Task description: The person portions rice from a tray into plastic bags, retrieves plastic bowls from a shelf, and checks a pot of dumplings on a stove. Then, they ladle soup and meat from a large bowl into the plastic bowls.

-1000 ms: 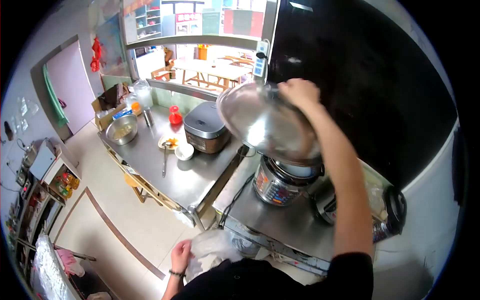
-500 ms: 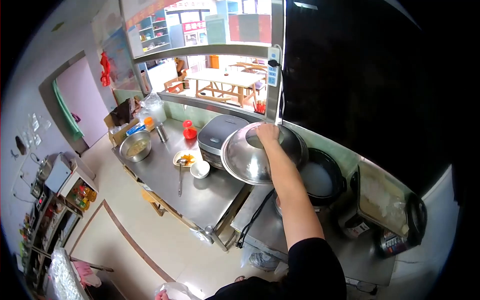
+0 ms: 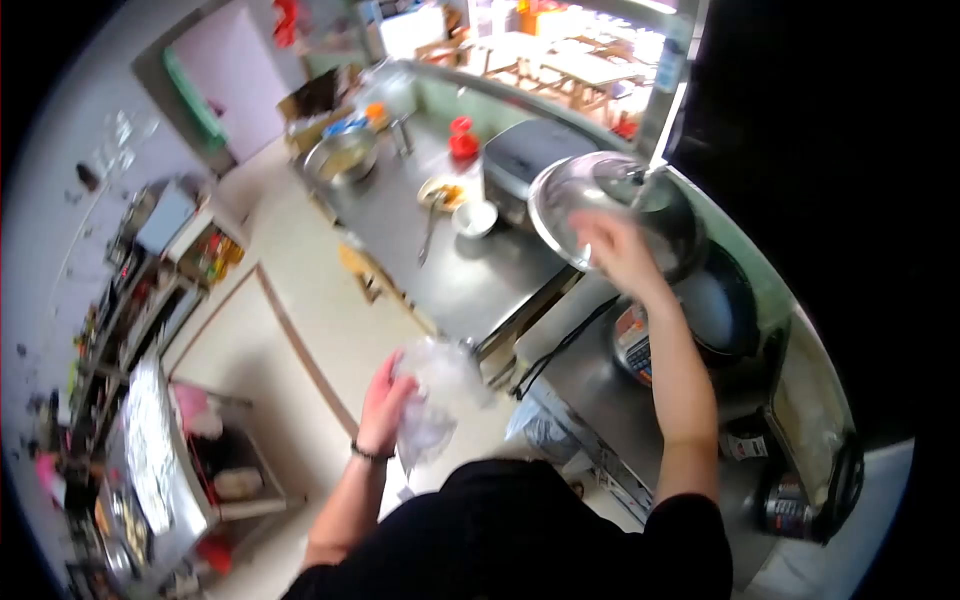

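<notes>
My left hand (image 3: 382, 408) is closed on a clear plastic bag (image 3: 435, 395) above the floor, in front of my body. My right hand (image 3: 615, 248) is blurred, its fingers apart and off the lid's knob. It hovers over the near side of a large domed metal lid (image 3: 590, 185), which leans beside a grey rice cooker (image 3: 540, 150). To the right of the lid sits a black pot (image 3: 728, 300) with pale contents. Under my right forearm is an appliance with a printed panel (image 3: 632, 345).
A steel table (image 3: 440, 285) bears a white bowl (image 3: 475, 219), a dish (image 3: 442, 193) with a spoon, a red-capped container (image 3: 463, 140) and a metal basin (image 3: 340, 157). A black cord (image 3: 560, 348) crosses the lower counter. A foil-covered stand (image 3: 152, 445) is at left.
My right hand has come off the lid's knob and moved toward me. My left hand has risen into view with the plastic bag. The view has turned left and down.
</notes>
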Demonstrator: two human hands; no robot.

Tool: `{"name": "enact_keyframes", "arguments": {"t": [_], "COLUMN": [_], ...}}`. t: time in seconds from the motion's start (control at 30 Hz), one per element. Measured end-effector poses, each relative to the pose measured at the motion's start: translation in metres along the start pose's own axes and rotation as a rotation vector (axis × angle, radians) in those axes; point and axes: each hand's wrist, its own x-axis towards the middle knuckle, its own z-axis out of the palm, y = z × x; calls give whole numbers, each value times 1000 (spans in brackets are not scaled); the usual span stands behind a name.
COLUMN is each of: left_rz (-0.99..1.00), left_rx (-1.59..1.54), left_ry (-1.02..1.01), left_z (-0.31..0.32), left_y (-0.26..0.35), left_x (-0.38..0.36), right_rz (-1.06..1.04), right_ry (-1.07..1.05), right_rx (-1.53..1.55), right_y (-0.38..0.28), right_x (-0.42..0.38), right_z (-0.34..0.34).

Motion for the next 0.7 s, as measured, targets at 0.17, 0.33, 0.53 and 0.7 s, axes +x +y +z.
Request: {"name": "enact_keyframes", "arguments": {"t": [0.17, 0.33, 0.53, 0.7], "left_rz": [94, 45, 46, -100], "left_rx": [-26, -107, 179, 380], "left_ry": [-119, -314, -275, -471], "left_z": [26, 34, 20, 50], "left_y": [49, 63, 50, 4], "left_x": [-15, -33, -18, 29], "right_rz": [-115, 329, 618, 97], "right_ry": [198, -155, -579, -815], "right_rx": [261, 1136, 1530, 1663], "right_y": [0, 42, 4, -7], "right_x": [-70, -70, -101, -137], "right_z": [45, 116, 180, 172]}}
